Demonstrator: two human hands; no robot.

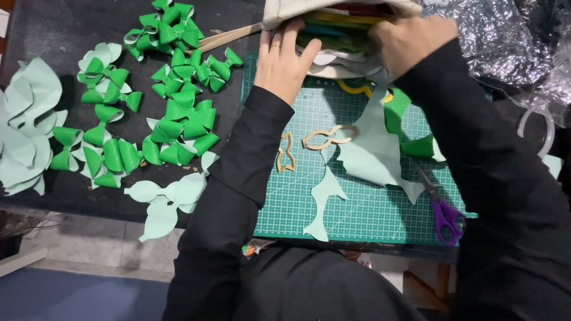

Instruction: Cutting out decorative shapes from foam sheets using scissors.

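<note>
Even overhead light fell on the green cutting mat [363, 202], casting soft shadows beside the green bows [178, 128], while glare speckled the crinkled silver foil [505, 35], black sleeves lost detail in darkness, and wide-angle bending with slight softness affected the frame edges.

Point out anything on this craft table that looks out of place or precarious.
The purple-handled scissors lie at the cutting mat's front right corner, handles near the table edge. Pale green offcuts overhang that edge too.
</note>
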